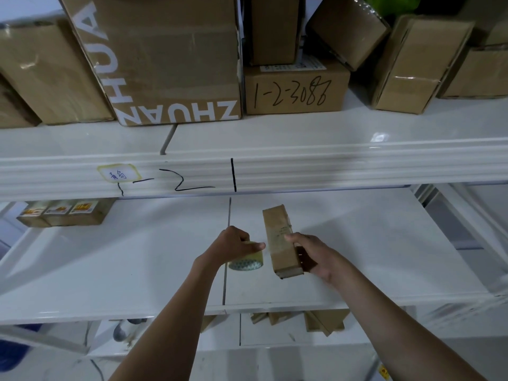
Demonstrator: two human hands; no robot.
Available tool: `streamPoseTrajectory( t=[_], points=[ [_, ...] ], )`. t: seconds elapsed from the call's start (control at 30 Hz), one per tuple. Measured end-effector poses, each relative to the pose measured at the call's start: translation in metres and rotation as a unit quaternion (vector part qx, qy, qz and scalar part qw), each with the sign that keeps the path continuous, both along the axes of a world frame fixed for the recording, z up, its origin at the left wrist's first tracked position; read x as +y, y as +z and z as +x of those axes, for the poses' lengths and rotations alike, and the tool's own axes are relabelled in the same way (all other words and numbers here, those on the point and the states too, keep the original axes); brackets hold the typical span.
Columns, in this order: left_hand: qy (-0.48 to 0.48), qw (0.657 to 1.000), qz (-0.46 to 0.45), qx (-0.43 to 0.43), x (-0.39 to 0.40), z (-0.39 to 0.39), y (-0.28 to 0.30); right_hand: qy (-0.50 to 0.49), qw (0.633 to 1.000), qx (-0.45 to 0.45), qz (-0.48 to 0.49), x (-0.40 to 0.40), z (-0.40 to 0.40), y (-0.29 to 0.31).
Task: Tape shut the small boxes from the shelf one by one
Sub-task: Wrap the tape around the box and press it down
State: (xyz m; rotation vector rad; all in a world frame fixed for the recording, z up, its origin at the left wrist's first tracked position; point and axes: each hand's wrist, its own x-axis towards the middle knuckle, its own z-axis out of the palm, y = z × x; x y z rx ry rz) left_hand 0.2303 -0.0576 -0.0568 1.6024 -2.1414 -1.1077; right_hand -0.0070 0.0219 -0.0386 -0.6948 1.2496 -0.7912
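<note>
Two bare forearms are reaching in over the front edge of the white middle shelf (384, 243), which is serving as the working surface. To the left of its centre seam, the left hand (233, 247) is curling round a roll of clear packing tape (247, 261), probably keeping it ready to pull a strip. Just right of the seam, the right hand (313, 255) is gripping a small oblong brown cardboard box (280, 237), thumb on top, tilting it up, seemingly to present its face for taping.

left hand (231, 244) grips tape roll (246, 260); right hand (312, 254) holds small box (280, 237); over shelf (110, 270)
</note>
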Motion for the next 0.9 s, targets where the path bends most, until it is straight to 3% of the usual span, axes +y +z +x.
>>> streamPoseTrajectory(
  t=[0.23,0.4,0.47,0.57,0.67,0.77,0.9],
  points=[
    [0.018,0.999,-0.011,0.042,0.006,-0.011,0.000,-0.018,0.996,-0.083,0.018,-0.003,0.010,0.001],
    [0.032,0.999,-0.022,-0.012,0.006,-0.011,0.002,-0.022,0.998,-0.057,0.022,-0.001,0.009,-0.003],
    [0.013,0.998,-0.049,-0.045,0.005,-0.015,0.005,0.014,1.000,-0.017,0.017,-0.001,0.017,-0.003],
    [-0.018,0.994,-0.067,-0.080,0.007,-0.023,0.011,0.034,0.991,0.126,-0.003,-0.003,0.027,-0.005],
    [-0.029,0.996,-0.043,-0.078,0.010,-0.020,0.012,0.019,0.977,0.210,-0.006,-0.008,0.023,-0.008],
    [-0.056,0.998,0.032,-0.025,0.011,-0.007,0.018,-0.011,0.971,0.238,0.002,-0.010,0.010,-0.007],
    [-0.057,0.993,0.090,0.044,0.007,0.014,0.026,-0.017,0.977,0.212,0.012,-0.008,0.004,-0.003]
  ],
)
